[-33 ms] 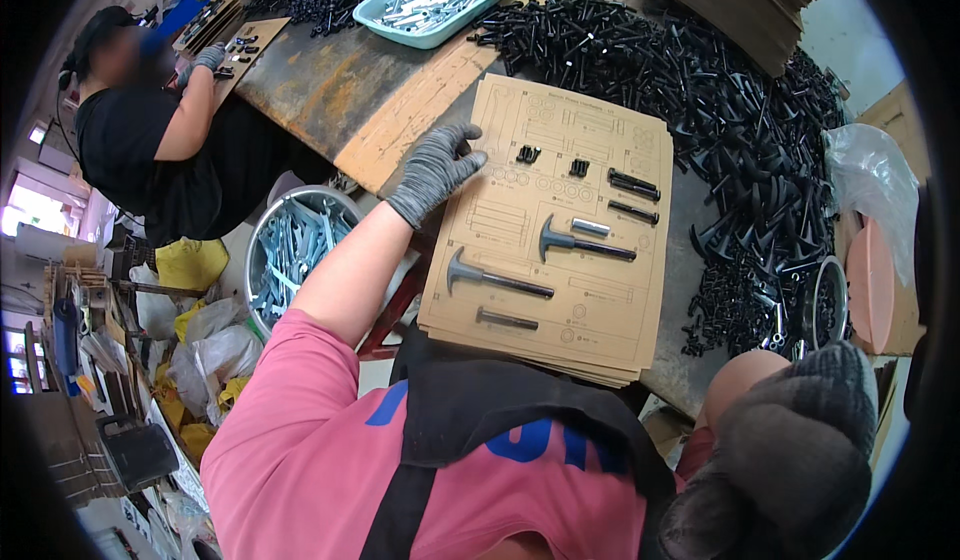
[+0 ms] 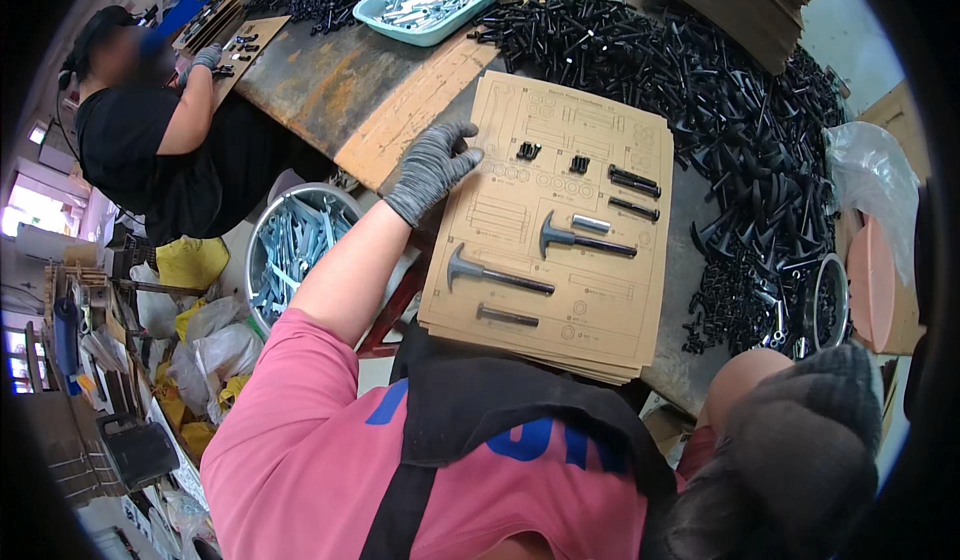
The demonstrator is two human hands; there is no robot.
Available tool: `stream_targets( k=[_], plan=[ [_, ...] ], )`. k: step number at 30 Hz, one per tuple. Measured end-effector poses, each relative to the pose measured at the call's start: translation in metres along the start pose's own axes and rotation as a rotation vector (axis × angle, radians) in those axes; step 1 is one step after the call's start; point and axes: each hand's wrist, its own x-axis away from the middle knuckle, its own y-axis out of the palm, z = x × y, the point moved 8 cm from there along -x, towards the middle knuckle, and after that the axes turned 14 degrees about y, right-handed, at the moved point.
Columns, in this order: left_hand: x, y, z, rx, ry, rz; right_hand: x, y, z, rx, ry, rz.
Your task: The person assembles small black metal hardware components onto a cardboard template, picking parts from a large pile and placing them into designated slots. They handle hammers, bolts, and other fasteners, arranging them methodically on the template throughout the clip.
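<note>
My left hand (image 2: 432, 172), in a grey knit glove, is at the left edge of a stack of printed cardboard sheets (image 2: 620, 335). Its thumb and forefinger are spread, with nothing between them. On the top sheet lie two black T-shaped bolts with curved heads (image 2: 500, 278) (image 2: 590, 243), a silver sleeve (image 2: 590, 224), a dark rod (image 2: 507, 316) and long black bolts (image 2: 634, 182). Two clusters of small black screws (image 2: 528, 151) (image 2: 579, 165) lie higher up. Close to the camera at lower right, my gloved right hand (image 2: 790, 440) is raised and blurred; its fingers cannot be made out.
Black bolts (image 2: 570, 45) and curved-head parts (image 2: 740, 150) heap along the table's far and right sides. A blue tray (image 2: 425, 35) holds silver sleeves. Left stands a metal bowl (image 2: 300, 250) of strips. Another person (image 2: 150, 130) works at far left. A plastic bag (image 2: 870, 175) lies right.
My right hand has shifted slightly at lower right and looks darker. My left hand stays almost in place, and the parts on the sheet lie as before.
</note>
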Motion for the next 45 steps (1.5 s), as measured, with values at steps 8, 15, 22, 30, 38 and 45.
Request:
stream_targets(
  k=[8, 15, 22, 30, 38, 45],
  plan=[
    [0.01, -0.002, -0.014, 0.023, -0.039, 0.064, 0.015, 0.014, -0.008, 0.141, -0.151, -0.103],
    [0.011, -0.005, -0.003, 0.014, 0.006, 0.075, 0.016, 0.01, -0.002, 0.14, -0.093, -0.07],
    [0.012, -0.007, -0.009, -0.04, -0.018, 0.058, 0.022, 0.014, -0.001, 0.162, -0.138, -0.112],
    [0.047, 0.009, -0.017, 0.263, -0.095, 0.03, 0.078, 0.003, 0.177, 0.029, 0.496, 0.14],
    [0.067, 0.036, -0.004, 0.925, -0.345, 0.002, 0.216, 0.087, 0.365, -0.212, 1.21, 0.087],
    [0.072, 0.042, 0.001, 1.054, -0.435, 0.03, 0.22, 0.09, 0.349, -0.643, 1.307, 0.2]
  ],
)
